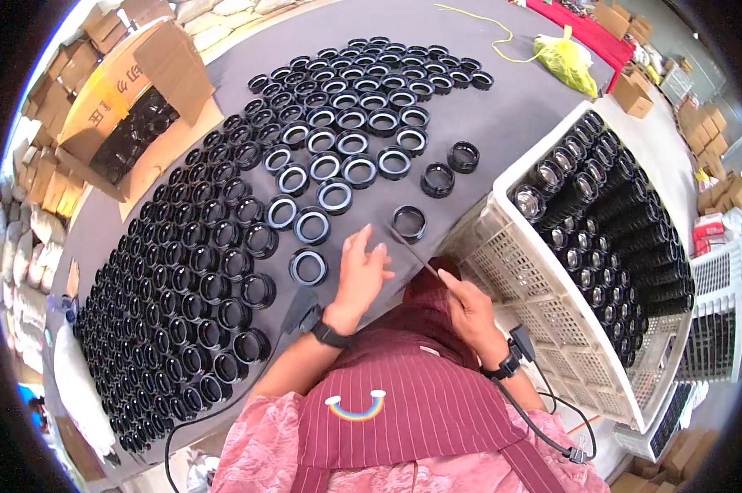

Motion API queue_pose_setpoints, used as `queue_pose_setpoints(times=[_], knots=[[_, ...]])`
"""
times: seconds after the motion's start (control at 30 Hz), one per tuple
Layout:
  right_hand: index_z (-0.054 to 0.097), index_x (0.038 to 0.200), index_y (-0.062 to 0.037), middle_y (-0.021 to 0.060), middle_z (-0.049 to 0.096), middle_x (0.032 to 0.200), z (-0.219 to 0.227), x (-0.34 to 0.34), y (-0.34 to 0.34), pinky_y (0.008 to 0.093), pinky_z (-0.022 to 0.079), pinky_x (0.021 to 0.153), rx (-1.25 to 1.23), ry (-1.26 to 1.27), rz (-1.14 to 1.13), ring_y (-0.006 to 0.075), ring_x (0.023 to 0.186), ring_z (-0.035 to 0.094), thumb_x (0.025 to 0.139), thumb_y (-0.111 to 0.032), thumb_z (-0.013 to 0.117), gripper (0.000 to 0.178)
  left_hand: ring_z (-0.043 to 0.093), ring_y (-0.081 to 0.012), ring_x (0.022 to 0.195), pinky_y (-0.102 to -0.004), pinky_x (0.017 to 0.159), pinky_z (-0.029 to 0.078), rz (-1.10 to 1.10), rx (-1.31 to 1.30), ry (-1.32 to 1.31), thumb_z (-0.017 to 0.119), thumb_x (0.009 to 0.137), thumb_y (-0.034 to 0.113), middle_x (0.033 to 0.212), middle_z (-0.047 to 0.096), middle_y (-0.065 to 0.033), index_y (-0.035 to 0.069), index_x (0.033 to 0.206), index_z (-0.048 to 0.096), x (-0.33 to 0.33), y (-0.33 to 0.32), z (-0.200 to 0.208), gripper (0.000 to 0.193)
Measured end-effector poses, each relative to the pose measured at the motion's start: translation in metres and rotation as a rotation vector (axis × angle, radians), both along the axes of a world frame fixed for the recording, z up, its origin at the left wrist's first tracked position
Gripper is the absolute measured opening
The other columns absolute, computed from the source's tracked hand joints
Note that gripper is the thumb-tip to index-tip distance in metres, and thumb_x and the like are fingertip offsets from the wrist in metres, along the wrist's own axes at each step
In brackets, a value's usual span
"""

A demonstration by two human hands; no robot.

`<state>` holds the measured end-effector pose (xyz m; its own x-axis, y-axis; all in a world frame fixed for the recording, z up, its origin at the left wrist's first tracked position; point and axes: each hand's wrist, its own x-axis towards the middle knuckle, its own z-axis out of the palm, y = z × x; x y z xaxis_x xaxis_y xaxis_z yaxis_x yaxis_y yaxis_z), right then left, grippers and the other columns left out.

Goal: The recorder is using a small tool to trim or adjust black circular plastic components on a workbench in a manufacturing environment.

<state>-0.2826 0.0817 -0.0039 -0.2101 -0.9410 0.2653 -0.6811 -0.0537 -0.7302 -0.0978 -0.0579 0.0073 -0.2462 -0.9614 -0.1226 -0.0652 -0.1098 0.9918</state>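
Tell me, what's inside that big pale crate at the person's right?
The pale crate holds many black cylindrical pieces, some with shiny, glassy-looking ends. Whatever lies beneath these is covered, so whether there are more layers underneath cannot be seen.

Thin tool [420, 256]: we can't see its rear end, the right hand [468, 308] covers it. Tip is ahead-left of the grip; we can't tell if it touches the nearest ring [409, 223]. Dark scrap [302, 312] left of the grip: partly behind the left wrist [336, 327], kind unclear to us. Crate [519, 279] right of the grip: lower layers hidden. Second crate [720, 283], farther right, fades into the lens rim. Carton [172, 70] far ahead-left: flaps hide some contents, pieces too small for us to identify. Yellow bag [566, 64] far ahead-right: contents unreadable. Apron [379, 435] behind the grip: cut by the lower edge.
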Motion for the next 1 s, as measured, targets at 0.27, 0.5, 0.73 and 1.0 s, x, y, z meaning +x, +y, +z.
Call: queue_pose_setpoints(times=[0.27, 0.5, 0.73, 1.0], knots=[[0.068, 0.129, -0.0255, 0.0149, 0.064, 0.084, -0.019, -0.026, -0.014, 0.0438, 0.052, 0.070, -0.008, 0.099, -0.107, 0.0352, 0.079, 0.065, 0.096, -0.012, 0.060, 0.037, 0.064, -0.0221, 0.090, -0.0323, 0.065, 0.054, -0.040, -0.661, -0.359, 0.070, 0.088, 0.005, 0.115, 0.059, -0.0158, -0.004, 0.115, 0.062, 0.090, 0.051, 0.032, 0.029], [0.067, 0.130, -0.0134, 0.0187, 0.070, 0.119, -0.021, -0.044, -0.063, 0.0347, 0.052, 0.094, 0.026, -0.085, -0.211, 0.0269, 0.108, 0.070, 0.098, -0.009, 0.058, 0.033, 0.045, -0.0424, 0.126, -0.0502, 0.107, 0.037, 0.300, -0.735, -0.670, 0.083, 0.074, 0.020, 0.133, 0.048, -0.0260, -0.005, 0.132, 0.046, 0.116, 0.048, 0.009, 0.072], [0.070, 0.111, 0.0014, 0.0076, 0.072, 0.097, -0.029, -0.014, -0.053, 0.0302, 0.052, 0.082, 0.038, -0.281, -0.223, 0.0195, 0.087, 0.067, 0.099, -0.012, 0.058, 0.021, 0.049, -0.0413, 0.128, -0.0472, 0.109, 0.039, 0.182, -0.694, -0.654, 0.082, 0.075, 0.014, 0.136, 0.052, -0.0240, -0.001, 0.132, 0.049, 0.114, 0.027, -0.012, 0.068], [0.069, 0.092, -0.0020, -0.0003, 0.062, 0.083, 0.027, 0.065, -0.055, 0.0254, 0.044, 0.069, 0.013, -0.645, 0.046, 0.0091, 0.075, 0.053, 0.104, -0.019, 0.054, 0.026, 0.055, -0.0402, 0.120, -0.0473, 0.097, 0.046, -0.040, -0.716, -0.425, 0.081, 0.073, 0.012, 0.135, 0.054, -0.0229, 0.006, 0.121, 0.059, 0.102, 0.046, -0.012, 0.053]])
